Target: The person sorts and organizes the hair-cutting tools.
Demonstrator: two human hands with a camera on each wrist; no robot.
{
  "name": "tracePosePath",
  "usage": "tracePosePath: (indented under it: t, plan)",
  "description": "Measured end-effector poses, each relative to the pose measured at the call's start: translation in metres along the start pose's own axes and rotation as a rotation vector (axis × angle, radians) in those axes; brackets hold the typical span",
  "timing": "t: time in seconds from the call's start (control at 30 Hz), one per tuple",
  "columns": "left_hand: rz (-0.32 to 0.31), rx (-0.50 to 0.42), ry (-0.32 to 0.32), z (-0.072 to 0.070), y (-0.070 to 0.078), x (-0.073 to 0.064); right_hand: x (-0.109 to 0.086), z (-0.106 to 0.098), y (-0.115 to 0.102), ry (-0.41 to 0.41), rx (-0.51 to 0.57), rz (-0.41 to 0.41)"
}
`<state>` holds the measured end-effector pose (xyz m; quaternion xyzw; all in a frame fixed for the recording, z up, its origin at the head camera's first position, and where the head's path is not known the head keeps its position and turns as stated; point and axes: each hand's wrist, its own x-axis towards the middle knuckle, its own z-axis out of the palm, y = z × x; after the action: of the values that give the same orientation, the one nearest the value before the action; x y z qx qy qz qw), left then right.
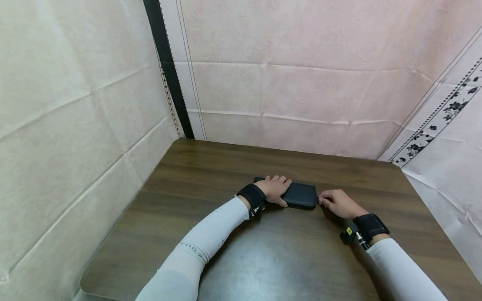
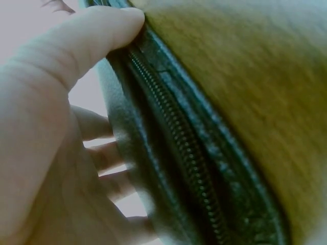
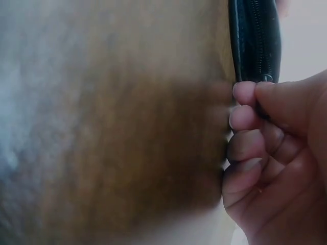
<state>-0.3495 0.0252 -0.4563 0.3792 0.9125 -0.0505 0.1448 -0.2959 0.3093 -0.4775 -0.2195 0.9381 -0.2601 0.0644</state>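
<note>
A black zip-around wallet [image 1: 303, 195] lies flat on the wooden table. My left hand [image 1: 274, 189] holds down its left part, fingers spread across the top towards the far edge and thumb over the near edge. In the left wrist view the thumb [image 2: 102, 33] presses beside the zipper [image 2: 176, 130], whose teeth run along the wallet's side. At the wallet's right end, my right hand [image 1: 340, 202] pinches the zipper pull between thumb and index finger, the other fingers curled in. Those fingertips mostly hide the pull; its slider [image 3: 266, 78] shows just above them.
The brown wooden table [image 1: 180, 234] reaches out on all sides of the wallet. Pale creased cloth [image 1: 282, 92] hangs behind the table and at both sides. Each wrist wears a black strap [image 1: 370, 225] with a small camera.
</note>
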Motion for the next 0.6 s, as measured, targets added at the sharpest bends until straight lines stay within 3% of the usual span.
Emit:
tracePosePath:
  t: [0.6]
  plan:
    - [-0.004,0.009,0.009,-0.0019,0.0021,-0.0057,-0.0054,0.0,-0.0067,0.012,-0.01,-0.031]
